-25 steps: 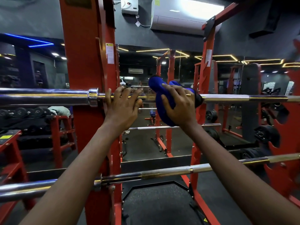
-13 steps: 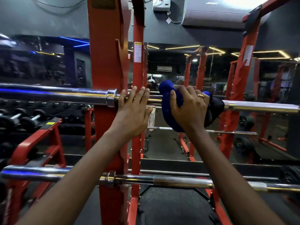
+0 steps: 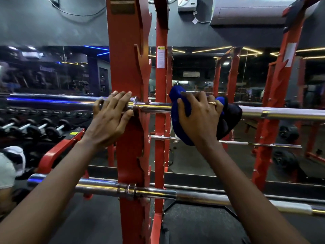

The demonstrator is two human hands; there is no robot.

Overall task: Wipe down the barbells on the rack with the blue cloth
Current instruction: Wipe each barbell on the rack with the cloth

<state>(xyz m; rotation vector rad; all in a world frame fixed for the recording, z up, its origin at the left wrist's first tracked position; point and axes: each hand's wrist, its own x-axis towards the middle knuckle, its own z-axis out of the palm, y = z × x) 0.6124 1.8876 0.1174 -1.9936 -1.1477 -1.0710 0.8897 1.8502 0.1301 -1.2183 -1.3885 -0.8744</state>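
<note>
Left hand [image 3: 109, 118] — onto sleeve [image 3: 52, 101], past collar [image 3: 135, 106]

text: none legible | warning sticker [image 3: 161, 57] on rack [image 3: 161, 32]: too small

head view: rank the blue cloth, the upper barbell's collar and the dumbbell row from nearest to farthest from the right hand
1. blue cloth: gripped under the right hand, wrapped on the upper barbell.
2. collar: to the left along that same bar.
3. dumbbells: far left, lower and deeper in the room.
</note>
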